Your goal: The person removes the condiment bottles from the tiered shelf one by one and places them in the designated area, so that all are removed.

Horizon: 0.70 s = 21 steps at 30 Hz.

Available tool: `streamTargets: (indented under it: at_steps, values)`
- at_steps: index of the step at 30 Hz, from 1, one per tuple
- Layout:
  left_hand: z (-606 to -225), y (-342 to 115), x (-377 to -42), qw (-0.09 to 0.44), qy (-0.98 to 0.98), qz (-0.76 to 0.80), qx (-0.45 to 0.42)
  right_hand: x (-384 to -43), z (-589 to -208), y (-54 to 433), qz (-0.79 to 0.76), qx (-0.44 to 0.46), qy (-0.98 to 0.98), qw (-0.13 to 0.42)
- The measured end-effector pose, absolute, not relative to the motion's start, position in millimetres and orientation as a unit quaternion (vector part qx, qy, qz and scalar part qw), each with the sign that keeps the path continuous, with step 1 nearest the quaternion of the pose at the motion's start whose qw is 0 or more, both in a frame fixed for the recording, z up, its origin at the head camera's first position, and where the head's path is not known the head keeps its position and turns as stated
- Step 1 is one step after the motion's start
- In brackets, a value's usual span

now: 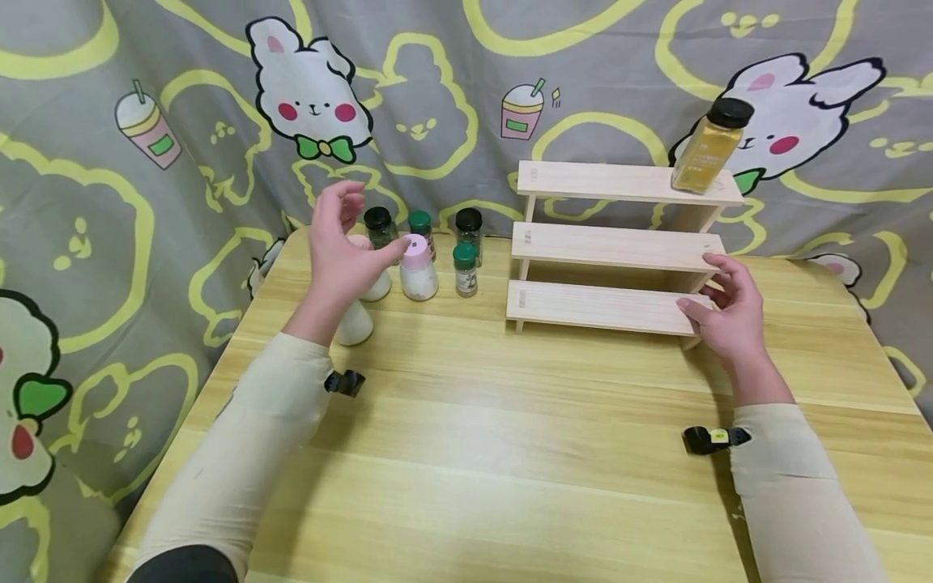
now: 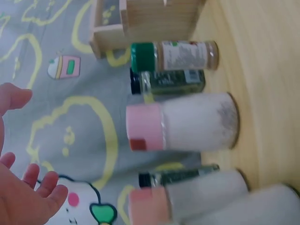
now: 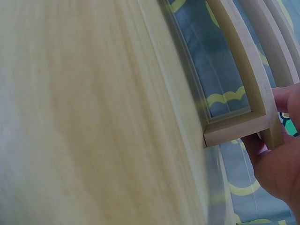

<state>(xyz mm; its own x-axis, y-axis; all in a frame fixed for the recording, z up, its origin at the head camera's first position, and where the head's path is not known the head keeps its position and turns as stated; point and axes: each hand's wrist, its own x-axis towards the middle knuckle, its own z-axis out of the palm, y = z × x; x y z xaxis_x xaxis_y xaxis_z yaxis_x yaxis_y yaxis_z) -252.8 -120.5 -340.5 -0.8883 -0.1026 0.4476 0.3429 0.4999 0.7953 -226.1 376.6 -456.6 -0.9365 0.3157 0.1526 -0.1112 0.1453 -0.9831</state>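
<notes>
My left hand (image 1: 338,251) is raised over a group of spice jars, thumb and fingers spread apart with nothing between them. Nearest it stands a white shaker with a pink cap (image 1: 419,271); in the left wrist view this pink-capped shaker (image 2: 187,122) is apart from the fingers. Other white shakers are partly hidden behind the hand and wrist. My right hand (image 1: 732,312) grips the right end of a three-tier wooden shelf (image 1: 605,247), thumb on the lowest tier. A yellow-filled bottle with a black cap (image 1: 701,158) stands on the top tier's right end.
A small green-capped jar (image 1: 465,271) stands between the shakers and the shelf. Behind are two black-capped jars and another green-capped jar (image 1: 420,223). A patterned grey curtain (image 1: 437,105) hangs behind the wooden table (image 1: 510,453).
</notes>
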Motion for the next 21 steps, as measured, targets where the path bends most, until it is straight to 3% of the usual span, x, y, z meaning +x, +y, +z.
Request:
streamTargets:
  at_steps: [21]
  values:
    - [-324,-32,-279,0.2,-0.813,-0.52,-0.17,-226,-457,378,0.635,-0.06,-0.753,0.165]
